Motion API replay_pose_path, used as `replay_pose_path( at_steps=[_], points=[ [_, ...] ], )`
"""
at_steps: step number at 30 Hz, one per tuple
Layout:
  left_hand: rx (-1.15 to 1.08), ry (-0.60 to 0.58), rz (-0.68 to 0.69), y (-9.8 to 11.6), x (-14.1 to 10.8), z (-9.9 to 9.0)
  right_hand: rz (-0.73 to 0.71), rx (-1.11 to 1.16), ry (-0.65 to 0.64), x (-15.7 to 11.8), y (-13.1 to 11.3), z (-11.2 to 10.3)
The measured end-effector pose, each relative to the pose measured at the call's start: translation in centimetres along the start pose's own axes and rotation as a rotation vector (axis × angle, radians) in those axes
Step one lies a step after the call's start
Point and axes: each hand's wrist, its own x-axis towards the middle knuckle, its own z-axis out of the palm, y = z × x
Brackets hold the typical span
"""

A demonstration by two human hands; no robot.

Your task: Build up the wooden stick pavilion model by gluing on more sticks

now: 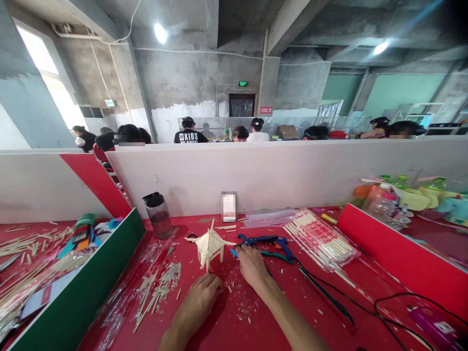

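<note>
A small pavilion-like model (pixel 210 245) of pale wooden sticks stands upright on the red table, with a pointed roof and thin legs. My left hand (pixel 204 291) is right in front of it, fingers curled at the foot of the front leg; whether they grip that leg is hidden. To the model's right, my right hand (pixel 251 263) has its fingers bent down over a blue-handled tool (pixel 234 252), whose blue end shows past the fingertips. Just behind this hand lies a dark blue glue gun (pixel 261 239). A teal handle (pixel 278 256) sticks out on the hand's right.
Loose sticks (pixel 148 302) and cut bits lie left. A bottle (pixel 158 214) and a phone (pixel 229 207) stand behind. Bagged sticks (pixel 321 239), a black cable (pixel 340 287) and a purple can-like object (pixel 435 324) are right. Green (pixel 87 282) and red (pixel 402 239) dividers flank the place.
</note>
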Motion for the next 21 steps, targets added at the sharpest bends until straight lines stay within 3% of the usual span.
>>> replay_pose_path(
  at_steps=[17,21],
  points=[
    [-0.053,-0.025,-0.041,-0.2,0.1,0.8,0.018,0.044,-0.017,0.1,0.1,-0.5],
    [-0.081,-0.021,-0.033,-0.7,0.1,0.0,0.027,0.071,-0.023,-1.1,-0.7,-0.2]
  ],
)
